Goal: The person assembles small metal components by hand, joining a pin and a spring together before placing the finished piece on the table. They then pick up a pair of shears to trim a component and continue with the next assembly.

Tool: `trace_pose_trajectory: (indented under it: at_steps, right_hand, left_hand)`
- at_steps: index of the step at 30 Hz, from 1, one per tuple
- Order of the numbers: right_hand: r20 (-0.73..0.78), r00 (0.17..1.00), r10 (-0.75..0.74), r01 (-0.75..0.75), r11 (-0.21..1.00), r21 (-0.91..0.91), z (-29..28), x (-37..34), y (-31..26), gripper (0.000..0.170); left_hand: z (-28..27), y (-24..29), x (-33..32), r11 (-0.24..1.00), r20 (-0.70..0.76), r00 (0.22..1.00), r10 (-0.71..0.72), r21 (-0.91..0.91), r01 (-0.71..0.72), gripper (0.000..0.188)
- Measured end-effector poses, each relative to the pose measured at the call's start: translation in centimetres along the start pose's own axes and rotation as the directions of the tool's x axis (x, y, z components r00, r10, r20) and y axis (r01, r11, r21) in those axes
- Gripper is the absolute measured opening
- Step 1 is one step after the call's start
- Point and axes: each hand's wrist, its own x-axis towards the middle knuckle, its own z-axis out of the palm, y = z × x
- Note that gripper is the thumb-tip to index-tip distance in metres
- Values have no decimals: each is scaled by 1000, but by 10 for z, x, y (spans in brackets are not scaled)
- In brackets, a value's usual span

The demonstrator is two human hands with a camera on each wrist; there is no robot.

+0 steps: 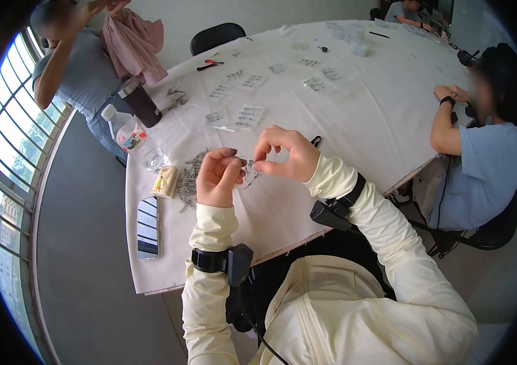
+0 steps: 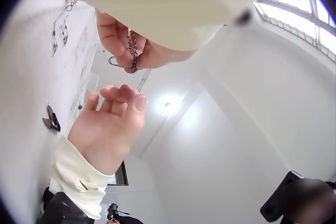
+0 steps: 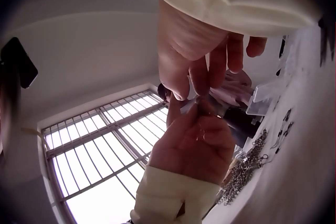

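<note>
My left hand (image 1: 217, 179) is raised over the table's near part and pinches a small metal chain of links (image 2: 133, 48); a thin wire loop (image 2: 112, 61) sticks out beside its fingertips. Facing it, my right hand (image 1: 289, 155) has its thumb and index fingertips brought close together, near the left fingertips. I cannot tell whether something small sits between them. Below and left of the hands lies a heap of small metal links (image 1: 191, 176). A few wire pieces with dark beads (image 2: 64, 29) lie on the cloth under the hands.
A phone (image 1: 148, 228), a patterned pack (image 1: 165, 182), a water bottle (image 1: 131, 140) and a dark tumbler (image 1: 140, 102) stand or lie at the left. Farther back are small clear packets (image 1: 249, 115) and red-handled pliers (image 1: 211, 64). A small black tool (image 2: 51, 119) lies near my right hand.
</note>
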Motion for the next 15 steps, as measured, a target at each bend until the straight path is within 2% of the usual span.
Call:
trace_pose_trajectory:
  at_steps: [2,3,5,9,15]
  right_hand:
    - [-19,985,172,-170,982,84,1,0,-3,9]
    - [-19,985,171,-169,982,83,2,1,-3,9]
    - [-10,969,247,-241,954,177,4,1,0,11]
    - [1,958,287,-282,941,188,8,-1,5,11]
    - [13,955,296,-288,917,276,9,-2,10,12]
  left_hand:
    - [1,0,-1,996,0,999,44,72,-44,20]
    - [2,1,-1,996,0,999,45,72,-45,20]
    - [6,3,-2,974,3,997,74,215,-73,21]
    - [10,1,-3,949,24,994,104,297,-106,23]
    - [12,0,-3,935,29,998,61,348,-67,12]
